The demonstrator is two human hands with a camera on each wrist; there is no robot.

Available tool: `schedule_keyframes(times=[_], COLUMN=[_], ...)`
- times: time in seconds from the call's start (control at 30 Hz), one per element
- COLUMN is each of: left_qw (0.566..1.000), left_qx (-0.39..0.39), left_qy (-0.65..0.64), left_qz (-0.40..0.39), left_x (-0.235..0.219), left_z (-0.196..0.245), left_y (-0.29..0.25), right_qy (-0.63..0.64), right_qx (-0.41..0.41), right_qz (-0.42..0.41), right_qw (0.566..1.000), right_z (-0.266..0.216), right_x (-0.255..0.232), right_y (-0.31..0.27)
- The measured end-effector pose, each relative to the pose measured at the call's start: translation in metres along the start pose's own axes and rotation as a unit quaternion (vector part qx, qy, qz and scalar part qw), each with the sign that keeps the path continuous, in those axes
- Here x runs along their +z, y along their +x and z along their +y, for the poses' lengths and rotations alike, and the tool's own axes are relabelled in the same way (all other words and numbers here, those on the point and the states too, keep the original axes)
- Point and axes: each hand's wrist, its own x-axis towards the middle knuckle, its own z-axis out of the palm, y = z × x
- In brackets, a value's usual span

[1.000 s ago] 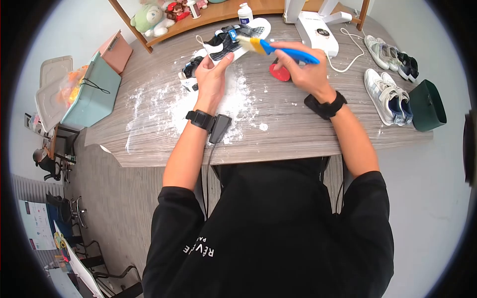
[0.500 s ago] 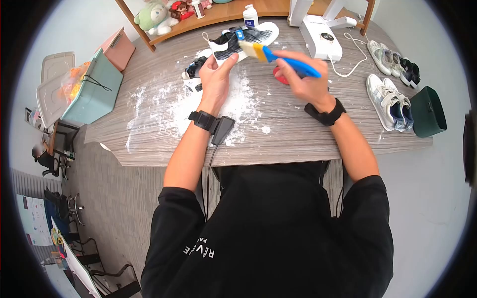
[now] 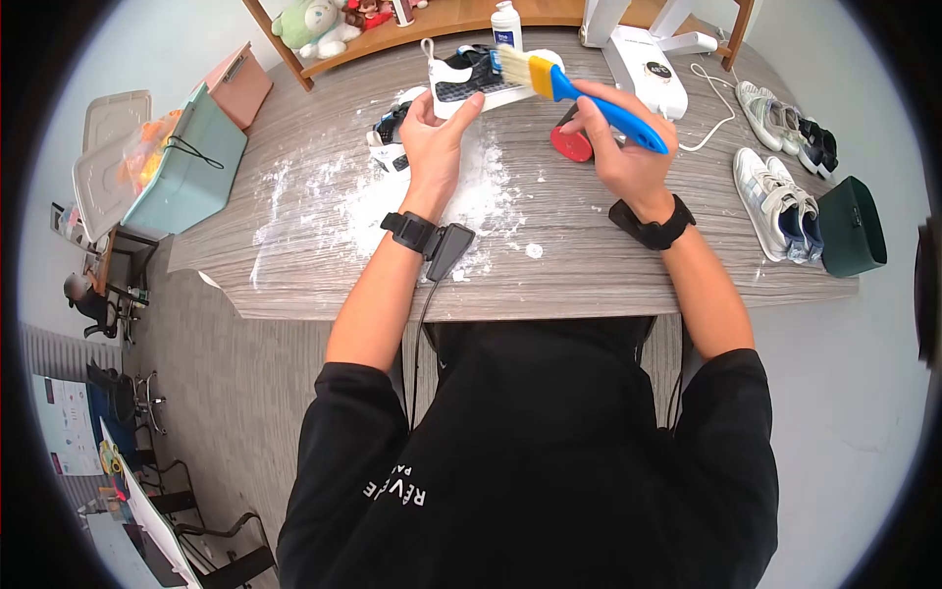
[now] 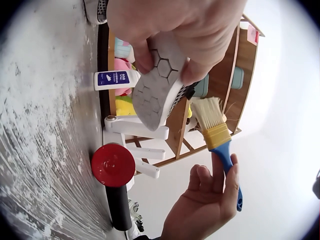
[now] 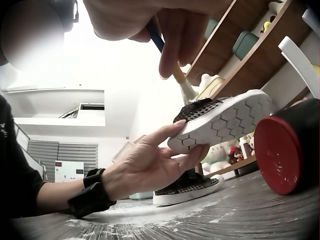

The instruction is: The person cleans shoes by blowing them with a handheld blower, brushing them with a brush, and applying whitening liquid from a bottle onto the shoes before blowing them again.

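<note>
A black-and-white sneaker is held up over the table by my left hand, thumb on its side and fingers at the heel. Its white sole with a hexagon pattern faces the right wrist view. My right hand grips the blue handle of a flat brush with a yellow ferrule. The pale bristles lie against the sneaker's upper near its opening. Below, a matching sneaker stands on the table, partly hidden behind my left hand in the head view.
White powder is scattered over the table. Under my right hand lies a black object with a red round end. A white bottle and a white device stand behind. Several shoes and a dark green bin line the right edge.
The whole head view has shifted slightly. My left hand has raised the sneaker's heel, so its toe points less upward, and the brush bristles have moved a little away from me along the upper.
</note>
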Motion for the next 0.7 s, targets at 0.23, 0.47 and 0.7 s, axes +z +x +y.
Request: schedule_keyframes(times=[0.23,0.47,0.7], left_qw=[0.996,0.952,0.917], left_qx=[0.070,0.250,0.286], left_qy=[0.030,0.172,0.273], left_qz=[0.038,0.036,0.052], left_x=[0.006,0.006,0.005], left_z=[0.007,0.019,0.021], left_y=[-0.002,0.001,-0.001], right_qy=[-0.020,0.034,0.027], right_qx=[-0.010,-0.030,0.061], right_qz=[-0.079,-0.050,0.011], right_qw=[0.997,0.998,0.998], right_z=[-0.016,-0.023,-0.003], right_x=[0.006,0.007,-0.007], right_y=[-0.003,-0.001,0.007])
